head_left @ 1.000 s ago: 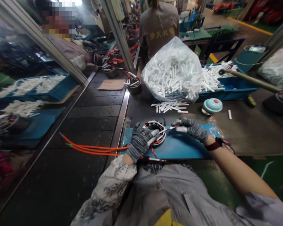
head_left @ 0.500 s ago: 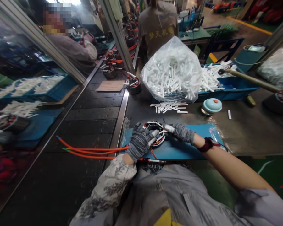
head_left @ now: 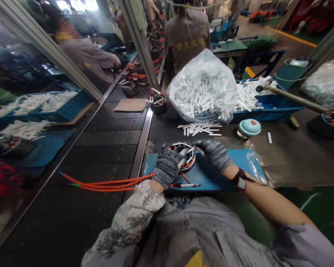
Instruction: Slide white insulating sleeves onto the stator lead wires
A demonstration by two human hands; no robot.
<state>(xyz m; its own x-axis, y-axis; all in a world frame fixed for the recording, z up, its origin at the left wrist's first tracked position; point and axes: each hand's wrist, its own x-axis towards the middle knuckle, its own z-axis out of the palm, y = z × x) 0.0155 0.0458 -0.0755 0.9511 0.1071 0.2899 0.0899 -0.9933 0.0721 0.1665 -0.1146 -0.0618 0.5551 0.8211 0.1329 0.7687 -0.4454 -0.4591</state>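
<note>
1. left hand, in a gray knit glove, laid over the left side of the ring-shaped wound part; its fingers are stretched out and slightly spread, two pale fingertips resting across the ring, the thumb standing apart.

2. right hand, likewise gloved, at the upper right rim of the same part; its fingertips are drawn close together beside a white sleeve, though whether they pinch it cannot be told. a dark wristband circles the wrist.

3. ring-shaped wound part, between the two hands on the blue mat, showing black, white and orange windings (its left side is hidden by the glove).

4. orange leads, running leftward from beneath the left hand, across the metal edge and over the dark slatted belt.

5. loose white tubes, heaped beyond the mat, just in front of a clear bag filled with similar pieces; the bag stands at the left of a blue tray.

6. pale blue round container with an orange button, right of the heap; a single white tube lies near it.

7. co-worker in a dark shirt, back turned, beyond the bag.
</note>
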